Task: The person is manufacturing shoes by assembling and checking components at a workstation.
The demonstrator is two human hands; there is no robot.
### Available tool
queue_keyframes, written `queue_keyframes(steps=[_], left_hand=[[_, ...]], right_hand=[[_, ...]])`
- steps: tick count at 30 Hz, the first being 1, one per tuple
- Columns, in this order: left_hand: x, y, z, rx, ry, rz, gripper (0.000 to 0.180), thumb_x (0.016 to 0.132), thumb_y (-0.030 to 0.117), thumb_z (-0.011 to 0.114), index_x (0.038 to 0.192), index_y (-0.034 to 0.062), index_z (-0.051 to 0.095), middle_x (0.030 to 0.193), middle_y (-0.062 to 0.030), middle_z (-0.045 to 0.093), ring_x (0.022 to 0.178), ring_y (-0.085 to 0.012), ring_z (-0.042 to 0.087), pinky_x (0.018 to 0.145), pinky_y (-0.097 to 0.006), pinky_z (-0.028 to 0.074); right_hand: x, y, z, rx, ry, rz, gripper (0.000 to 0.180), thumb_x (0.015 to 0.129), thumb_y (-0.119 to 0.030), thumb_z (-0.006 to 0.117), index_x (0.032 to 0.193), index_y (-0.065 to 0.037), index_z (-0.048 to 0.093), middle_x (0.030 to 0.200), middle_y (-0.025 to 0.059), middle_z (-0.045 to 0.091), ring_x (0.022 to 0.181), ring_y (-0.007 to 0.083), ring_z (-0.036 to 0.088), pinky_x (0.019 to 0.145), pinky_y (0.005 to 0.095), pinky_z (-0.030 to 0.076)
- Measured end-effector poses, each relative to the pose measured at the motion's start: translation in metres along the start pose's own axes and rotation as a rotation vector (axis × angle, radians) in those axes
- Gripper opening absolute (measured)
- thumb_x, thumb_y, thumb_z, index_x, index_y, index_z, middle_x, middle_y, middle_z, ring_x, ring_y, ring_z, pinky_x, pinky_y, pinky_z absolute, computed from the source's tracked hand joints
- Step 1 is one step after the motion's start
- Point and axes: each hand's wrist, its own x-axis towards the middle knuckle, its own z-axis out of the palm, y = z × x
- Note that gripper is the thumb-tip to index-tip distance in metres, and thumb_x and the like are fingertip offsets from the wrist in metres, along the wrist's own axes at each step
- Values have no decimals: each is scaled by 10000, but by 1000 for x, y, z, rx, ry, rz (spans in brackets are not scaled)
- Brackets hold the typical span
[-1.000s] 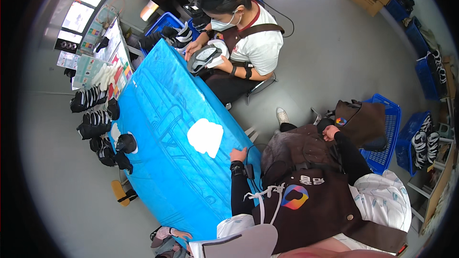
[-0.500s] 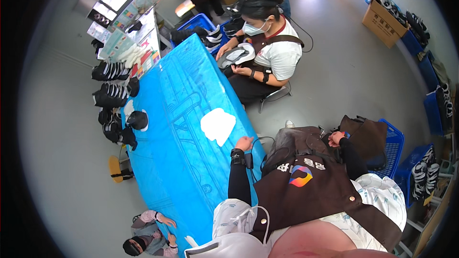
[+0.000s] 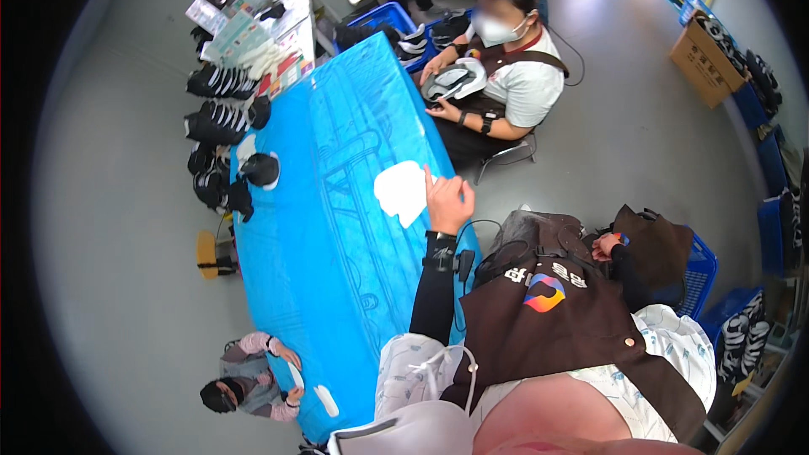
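My left hand (image 3: 449, 205) is over the right edge of the blue-covered table (image 3: 337, 286), beside a white flat piece or stack of pieces (image 3: 399, 191). One finger is stretched out at that piece's right edge; the others are bent, with nothing visible held. I cannot tell whether the finger touches it. My right hand (image 3: 605, 246) is low at my right side, beside my dark brown apron (image 3: 522, 303) and a brown cloth (image 3: 653, 244). Its fingers look bent, and whether they hold anything does not show.
A seated co-worker (image 3: 514, 76) across the corner holds a grey-and-white shoe part (image 3: 455, 80). Another person (image 3: 244, 379) works at the table's near left end. Dark shoe parts (image 3: 217, 122) line the far left edge. Blue baskets (image 3: 698, 274) and a cardboard box (image 3: 706, 59) stand at right.
My left hand has risen from the table edge to the white piece and extended a finger. The co-worker's shoe part is turned differently. The whole view has shifted slightly.
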Motion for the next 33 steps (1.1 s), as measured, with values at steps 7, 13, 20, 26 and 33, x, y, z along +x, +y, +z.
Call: queue_keyframes(steps=[7, 13, 20, 26, 33], left_hand=[[-120, -75, 46, -499, -465, -859, 236, 908, 193, 599, 734, 35, 616, 699, -168, 661, 703, -392, 644, 979, -514, 515], [-246, -132, 73, 200, -890, -999, 440, 832, 364, 659, 1046, -16, 718, 1101, -294, 687, 1089, -464, 642, 958, -526, 521], [-241, -133, 101, 51, -987, -962, 645, 816, 419, 695, 1221, -81, 640, 1215, -335, 644, 1151, -464, 628, 1006, -499, 513], [-255, -140, 74, 190, -929, -1157, 696, 788, 423, 717, 1266, -73, 616, 1306, -348, 590, 1238, -477, 569, 1065, -476, 475], [-257, -156, 91, 143, -1028, -1133, 710, 778, 463, 693, 1223, -88, 647, 1292, -345, 603, 1235, -477, 570, 1082, -474, 456]], right_hand=[[12, -8, 66, -165, 197, -185, 206, 960, -345, 641, 978, -141, 660, 817, 42, 704, 664, 203, 680, 552, 396, 560], [25, 31, 42, -247, 182, -170, 216, 973, -311, 585, 955, -108, 657, 743, 72, 675, 573, 234, 645, 493, 418, 519], [44, 38, -35, -78, 37, -186, 320, 970, -385, 504, 1013, -92, 625, 876, 187, 712, 788, 371, 722, 651, 525, 573], [-61, -123, 151, -855, 406, -728, 289, 932, -244, 609, 1063, 10, 650, 673, 118, 698, 550, 193, 671, 562, 361, 522], [-376, -282, 412, -848, 0, -1117, 753, 967, -216, 671, 1580, -46, 269, 653, -7, 518, 551, 91, 505, 540, 280, 439]])
